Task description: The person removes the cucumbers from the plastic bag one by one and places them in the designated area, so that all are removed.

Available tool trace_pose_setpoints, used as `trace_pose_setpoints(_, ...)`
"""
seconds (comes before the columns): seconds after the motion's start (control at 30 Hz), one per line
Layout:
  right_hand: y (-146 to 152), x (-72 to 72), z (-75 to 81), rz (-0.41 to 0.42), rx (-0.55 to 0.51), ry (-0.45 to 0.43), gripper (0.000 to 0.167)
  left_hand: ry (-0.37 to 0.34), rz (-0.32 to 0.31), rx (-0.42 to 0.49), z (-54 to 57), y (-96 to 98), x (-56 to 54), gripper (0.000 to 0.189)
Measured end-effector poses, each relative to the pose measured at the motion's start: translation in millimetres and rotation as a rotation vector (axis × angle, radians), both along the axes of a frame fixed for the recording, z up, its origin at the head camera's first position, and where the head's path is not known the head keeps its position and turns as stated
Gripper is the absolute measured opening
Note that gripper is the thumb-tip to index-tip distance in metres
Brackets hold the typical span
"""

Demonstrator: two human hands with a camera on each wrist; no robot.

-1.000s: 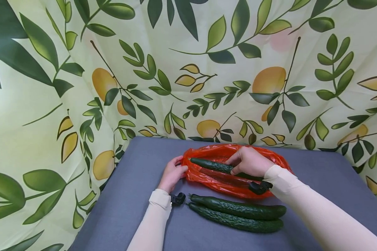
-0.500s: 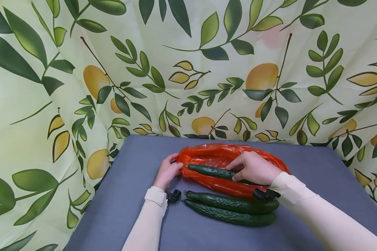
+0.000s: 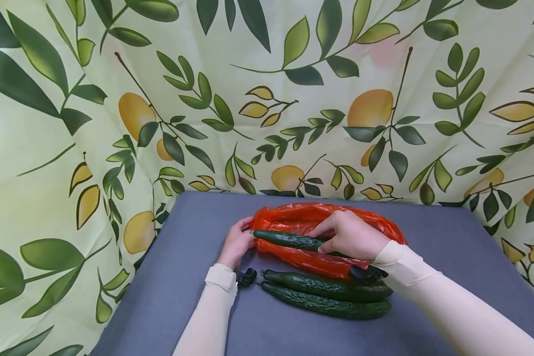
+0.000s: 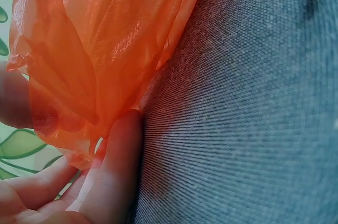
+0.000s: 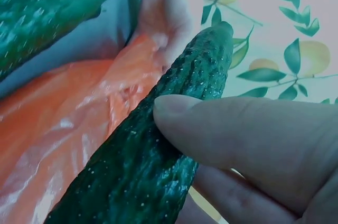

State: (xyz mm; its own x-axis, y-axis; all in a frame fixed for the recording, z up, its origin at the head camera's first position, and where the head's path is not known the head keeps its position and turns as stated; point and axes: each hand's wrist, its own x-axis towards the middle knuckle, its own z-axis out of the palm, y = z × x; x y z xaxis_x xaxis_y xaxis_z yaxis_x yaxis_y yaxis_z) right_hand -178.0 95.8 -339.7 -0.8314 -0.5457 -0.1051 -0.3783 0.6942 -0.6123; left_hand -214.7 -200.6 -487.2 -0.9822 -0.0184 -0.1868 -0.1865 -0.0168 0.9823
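Note:
A dark green cucumber [image 3: 289, 240] lies lengthwise over the mouth of a red plastic bag [image 3: 293, 259]. My right hand [image 3: 353, 235] grips it from above; in the right wrist view the thumb presses on the bumpy skin of the cucumber [image 5: 137, 155]. At the bag's left end my left hand [image 3: 236, 244] pinches the gathered plastic, and in the left wrist view the thin bag [image 4: 105, 49] runs between thumb and fingers. The cucumber's right end is hidden behind my right hand.
Two more cucumbers, an upper one [image 3: 311, 284] and a lower one [image 3: 325, 301], lie side by side in front of the bag on the grey tabletop [image 3: 196, 212]. Leaf-and-fruit patterned cloth [image 3: 249, 74] hangs behind and to the left.
Over the last half second my right hand has shifted a little left with the cucumber, whose tip now reaches the bag's left end. My left hand stays at the bag. Earlier, the whole view shifted slightly.

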Motion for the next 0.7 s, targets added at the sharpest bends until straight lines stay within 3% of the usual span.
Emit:
trace_pose_setpoints(0.2, -11.2, 15.1, -1.4, -0.006, -0.015, -0.018, 0.035, 0.032, 0.002, -0.062, 0.2, -1.5, 1.4, 0.067)
trace_pose_setpoints(0.33, -9.2, 34.1, -5.0, -0.010, 0.006, 0.000, 0.035, 0.013, -0.001, -0.104, -0.2, 2.9, 2.6, 0.067)
trace_pose_setpoints(0.7, 1.0, 82.9, -19.3, -0.036, 0.017, -0.023, 0.034, -0.026, 0.002, -0.051, -0.2, -1.9, -1.7, 0.067)
